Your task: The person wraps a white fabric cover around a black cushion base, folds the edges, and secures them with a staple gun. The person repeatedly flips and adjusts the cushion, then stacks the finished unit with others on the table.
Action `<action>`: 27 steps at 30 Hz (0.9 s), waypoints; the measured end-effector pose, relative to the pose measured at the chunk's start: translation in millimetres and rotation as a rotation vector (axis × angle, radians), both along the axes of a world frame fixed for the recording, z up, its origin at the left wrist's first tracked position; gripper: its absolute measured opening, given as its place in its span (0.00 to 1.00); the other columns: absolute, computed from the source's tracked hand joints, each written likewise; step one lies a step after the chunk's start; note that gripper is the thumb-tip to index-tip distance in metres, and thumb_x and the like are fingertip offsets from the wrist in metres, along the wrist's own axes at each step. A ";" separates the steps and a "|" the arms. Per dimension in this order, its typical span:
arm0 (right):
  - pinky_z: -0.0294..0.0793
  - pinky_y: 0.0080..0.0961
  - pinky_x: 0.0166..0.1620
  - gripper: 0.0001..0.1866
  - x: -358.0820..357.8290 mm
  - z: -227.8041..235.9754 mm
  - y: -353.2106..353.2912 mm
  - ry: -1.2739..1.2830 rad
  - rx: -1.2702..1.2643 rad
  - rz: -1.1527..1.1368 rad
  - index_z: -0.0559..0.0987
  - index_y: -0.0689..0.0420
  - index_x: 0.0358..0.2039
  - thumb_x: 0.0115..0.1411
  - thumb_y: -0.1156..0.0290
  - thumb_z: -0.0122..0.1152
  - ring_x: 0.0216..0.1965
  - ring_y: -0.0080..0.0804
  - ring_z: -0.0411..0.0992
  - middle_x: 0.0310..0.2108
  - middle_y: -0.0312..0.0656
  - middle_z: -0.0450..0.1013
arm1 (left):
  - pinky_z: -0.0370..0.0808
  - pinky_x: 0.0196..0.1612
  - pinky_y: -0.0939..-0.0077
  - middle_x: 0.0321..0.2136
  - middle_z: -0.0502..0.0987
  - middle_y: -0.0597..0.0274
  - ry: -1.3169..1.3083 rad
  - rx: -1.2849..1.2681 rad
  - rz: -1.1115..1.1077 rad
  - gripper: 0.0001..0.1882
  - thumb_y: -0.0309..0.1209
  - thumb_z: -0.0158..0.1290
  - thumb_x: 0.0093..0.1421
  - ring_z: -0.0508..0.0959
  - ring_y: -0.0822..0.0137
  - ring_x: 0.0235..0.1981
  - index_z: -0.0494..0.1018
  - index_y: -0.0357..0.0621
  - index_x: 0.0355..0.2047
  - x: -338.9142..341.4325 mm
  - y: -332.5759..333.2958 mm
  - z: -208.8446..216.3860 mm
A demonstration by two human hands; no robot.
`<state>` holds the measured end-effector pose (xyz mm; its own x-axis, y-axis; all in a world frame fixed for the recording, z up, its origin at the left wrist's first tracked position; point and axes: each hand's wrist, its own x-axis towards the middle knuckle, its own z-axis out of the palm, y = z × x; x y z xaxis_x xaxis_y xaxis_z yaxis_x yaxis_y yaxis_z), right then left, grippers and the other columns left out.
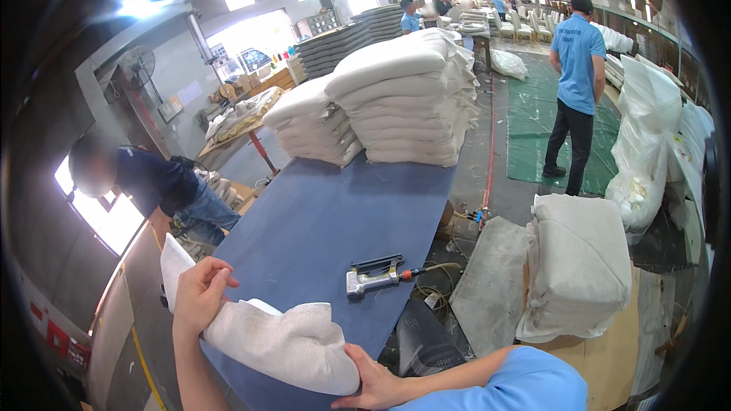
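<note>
Left hand (204, 291) and right hand (371, 380) grip opposite ends of fabric-covered pad (282, 341) at blue worktop (304, 217), apparently positioning it; next move likely calls for smoothing creases.

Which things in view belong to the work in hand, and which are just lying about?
Likely in the work:
white cushion, held by left hand and right hand
blue table
staple gun on the table
stacked cushions at its far end

Seemingly just lying about:
green sheet on the floor
plastic bag at right
</note>
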<state>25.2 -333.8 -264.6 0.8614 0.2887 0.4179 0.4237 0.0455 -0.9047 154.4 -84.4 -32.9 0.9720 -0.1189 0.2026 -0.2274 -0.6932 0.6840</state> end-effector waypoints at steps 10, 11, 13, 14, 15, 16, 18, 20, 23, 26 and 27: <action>0.64 0.43 0.70 0.56 16.8 6.6 6.2 -0.033 0.031 0.101 0.54 0.60 0.74 0.49 0.69 0.76 0.68 0.54 0.65 0.65 0.58 0.65 | 0.73 0.62 0.64 0.49 0.83 0.56 0.083 0.106 -0.275 0.27 0.31 0.69 0.56 0.80 0.60 0.54 0.76 0.35 0.55 -27.5 42.6 71.2; 0.64 0.43 0.70 0.55 17.0 6.6 7.4 -0.053 0.032 0.099 0.54 0.60 0.74 0.49 0.69 0.76 0.68 0.54 0.65 0.65 0.58 0.65 | 0.71 0.64 0.64 0.50 0.83 0.57 0.119 0.285 -0.308 0.33 0.33 0.73 0.53 0.79 0.60 0.57 0.75 0.35 0.57 -36.8 42.8 80.7; 0.64 0.43 0.70 0.56 18.6 6.4 10.5 -0.068 0.024 0.103 0.54 0.60 0.74 0.48 0.69 0.76 0.68 0.55 0.64 0.65 0.58 0.65 | 0.66 0.68 0.60 0.56 0.78 0.56 0.200 0.404 -0.306 0.44 0.34 0.77 0.44 0.74 0.56 0.62 0.72 0.40 0.62 -41.7 42.7 74.6; 0.64 0.43 0.70 0.56 19.4 6.1 11.8 -0.075 0.021 0.104 0.54 0.60 0.74 0.47 0.69 0.76 0.68 0.55 0.64 0.65 0.58 0.65 | 0.64 0.70 0.58 0.59 0.76 0.55 0.241 0.464 -0.307 0.50 0.34 0.79 0.40 0.71 0.54 0.65 0.71 0.43 0.65 -44.6 40.3 70.0; 0.61 0.45 0.71 0.58 19.8 -0.7 14.4 -0.034 0.032 0.151 0.51 0.61 0.75 0.50 0.63 0.78 0.70 0.55 0.61 0.67 0.59 0.61 | 0.61 0.72 0.56 0.63 0.74 0.54 0.281 0.526 -0.308 0.56 0.35 0.81 0.35 0.69 0.52 0.68 0.69 0.46 0.67 -47.7 36.5 66.9; 0.58 0.47 0.72 0.60 21.2 -10.9 17.6 0.004 0.041 0.198 0.48 0.62 0.75 0.52 0.58 0.79 0.71 0.55 0.58 0.69 0.59 0.58 | 0.55 0.75 0.49 0.66 0.71 0.53 0.267 0.696 -0.246 0.56 0.33 0.82 0.32 0.63 0.47 0.72 0.70 0.52 0.66 -47.7 31.3 63.5; 0.58 0.48 0.72 0.60 19.8 -17.7 20.8 -0.008 0.049 0.200 0.49 0.61 0.75 0.52 0.58 0.79 0.71 0.56 0.58 0.69 0.59 0.58 | 0.54 0.76 0.46 0.64 0.73 0.55 0.221 0.760 -0.204 0.53 0.31 0.81 0.32 0.63 0.44 0.71 0.71 0.53 0.63 -43.0 34.5 50.9; 0.63 0.44 0.70 0.57 18.8 -2.0 18.2 -0.115 0.041 0.114 0.55 0.59 0.74 0.47 0.68 0.77 0.68 0.57 0.64 0.65 0.58 0.65 | 0.54 0.76 0.45 0.62 0.74 0.55 0.197 0.784 -0.184 0.50 0.30 0.80 0.33 0.63 0.42 0.71 0.72 0.53 0.61 -40.3 41.8 43.3; 0.63 0.45 0.70 0.60 13.9 -11.4 16.1 -0.100 -0.068 0.022 0.53 0.60 0.74 0.45 0.67 0.78 0.68 0.57 0.64 0.66 0.57 0.64 | 0.56 0.75 0.46 0.60 0.75 0.56 0.173 0.784 -0.206 0.47 0.29 0.80 0.33 0.65 0.40 0.69 0.73 0.54 0.58 -33.7 47.4 41.6; 0.74 0.46 0.58 0.41 14.3 -6.4 13.5 -0.259 0.099 -0.143 0.67 0.57 0.66 0.52 0.68 0.75 0.56 0.58 0.74 0.55 0.56 0.72 | 0.59 0.74 0.48 0.58 0.76 0.56 0.146 0.792 -0.193 0.47 0.29 0.80 0.32 0.67 0.41 0.67 0.74 0.54 0.57 -29.5 48.8 37.5; 0.69 0.47 0.63 0.48 15.3 -14.5 8.8 -0.223 0.000 -0.077 0.60 0.58 0.69 0.53 0.63 0.77 0.61 0.58 0.69 0.60 0.57 0.67 | 0.60 0.73 0.49 0.57 0.77 0.57 0.142 0.783 -0.190 0.47 0.30 0.80 0.32 0.68 0.42 0.67 0.74 0.53 0.57 -26.6 45.9 36.9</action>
